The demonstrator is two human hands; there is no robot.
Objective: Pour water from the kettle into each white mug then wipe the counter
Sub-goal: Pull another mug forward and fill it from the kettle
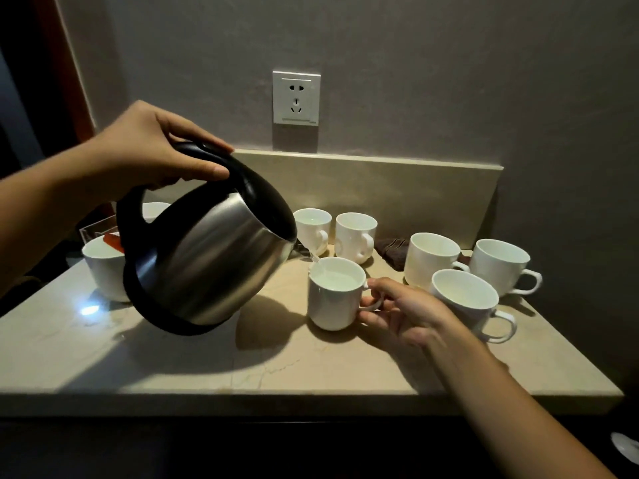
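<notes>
My left hand (157, 150) grips the black handle of a steel kettle (207, 257), tilted spout-down to the right. A thin stream of water falls from the spout into a white mug (333, 305) at the counter's middle, which holds water. My right hand (397, 312) holds that mug's handle. Several more white mugs stand around: two behind it (313, 228) (354, 236), three to the right (428, 259) (501, 266) (466, 302), and one at the left (105, 267) partly hidden by the kettle. A dark brown cloth (392, 250) lies behind the right mugs.
The beige marble counter (242, 368) ends in a front edge near me and a low backsplash (397, 188) behind. A wall socket (296, 97) sits above it. A clear box (100, 229) with a red packet stands at the back left.
</notes>
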